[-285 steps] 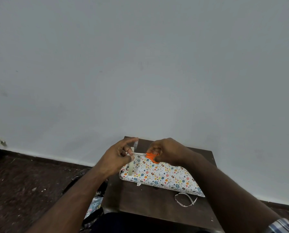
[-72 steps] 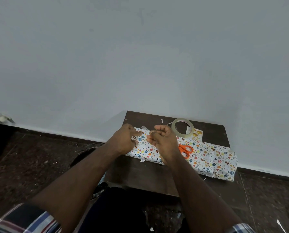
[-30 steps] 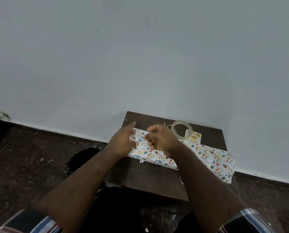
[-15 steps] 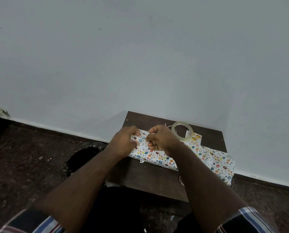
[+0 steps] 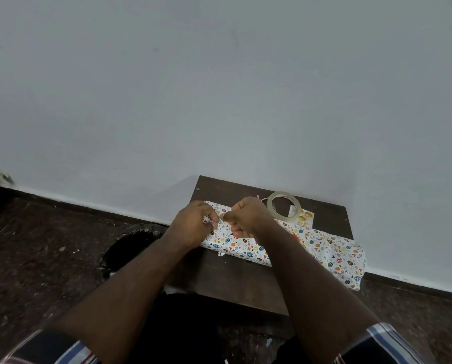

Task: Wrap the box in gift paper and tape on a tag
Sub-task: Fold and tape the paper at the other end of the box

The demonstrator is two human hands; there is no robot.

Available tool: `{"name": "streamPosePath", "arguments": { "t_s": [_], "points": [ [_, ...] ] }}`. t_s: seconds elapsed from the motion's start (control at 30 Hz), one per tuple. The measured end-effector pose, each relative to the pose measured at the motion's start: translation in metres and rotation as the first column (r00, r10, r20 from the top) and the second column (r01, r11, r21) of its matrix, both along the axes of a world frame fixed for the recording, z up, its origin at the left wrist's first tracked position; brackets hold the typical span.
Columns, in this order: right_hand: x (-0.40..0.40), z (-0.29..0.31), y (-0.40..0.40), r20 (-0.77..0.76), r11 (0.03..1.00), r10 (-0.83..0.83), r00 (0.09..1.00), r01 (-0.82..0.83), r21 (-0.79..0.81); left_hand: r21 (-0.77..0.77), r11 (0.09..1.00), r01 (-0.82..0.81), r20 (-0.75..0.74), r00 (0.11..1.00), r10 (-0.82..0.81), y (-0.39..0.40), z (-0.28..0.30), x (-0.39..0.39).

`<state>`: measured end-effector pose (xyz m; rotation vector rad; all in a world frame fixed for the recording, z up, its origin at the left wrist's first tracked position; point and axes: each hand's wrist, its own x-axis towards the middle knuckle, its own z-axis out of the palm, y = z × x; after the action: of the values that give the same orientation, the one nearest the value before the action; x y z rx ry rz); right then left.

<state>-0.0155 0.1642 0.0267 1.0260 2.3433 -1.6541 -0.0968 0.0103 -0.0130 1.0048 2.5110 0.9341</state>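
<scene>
The box (image 5: 324, 248), wrapped in white paper printed with coloured eggs, lies across a small dark table (image 5: 240, 282). My left hand (image 5: 193, 224) and my right hand (image 5: 248, 216) meet above the box's left end. Their fingers are curled, and thumbs and fingertips pinch what looks like a short piece of clear tape (image 5: 221, 218) between them. A roll of clear tape (image 5: 284, 206) lies behind my right hand. Beside it sits a white tag (image 5: 305, 218) with gold marks. A bit of the orange scissors (image 5: 295, 236) shows on the box by my right forearm.
A bin lined with a black bag (image 5: 130, 248) stands on the floor left of the table. The grey wall rises directly behind the table. The box's right end overhangs the table's right edge.
Over the last second my left hand went from lying flat on the box to curled, and both hands drew together over the box's left end. The box has not moved.
</scene>
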Motion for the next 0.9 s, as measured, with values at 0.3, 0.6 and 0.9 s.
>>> {"name": "streamPosePath", "arguments": {
  "t_s": [0.3, 0.6, 0.9],
  "points": [
    [-0.011, -0.014, -0.012, 0.116, 0.924, 0.015, 0.993, -0.058, 0.378, -0.039, 0.999, 0.000, 0.011, 1.000, 0.001, 0.000, 0.002, -0.003],
    [-0.011, -0.006, -0.011, 0.169, 0.938, -0.038, 0.985, -0.023, 0.345, -0.077, 0.997, 0.025, -0.006, 1.000, -0.025, 0.002, 0.004, -0.004],
    [-0.005, -0.016, -0.001, 0.184, 0.960, -0.064, 0.981, 0.010, 0.280, 0.019, 0.994, -0.112, 0.120, 0.987, 0.109, -0.002, 0.003, -0.001]
  ]
}}
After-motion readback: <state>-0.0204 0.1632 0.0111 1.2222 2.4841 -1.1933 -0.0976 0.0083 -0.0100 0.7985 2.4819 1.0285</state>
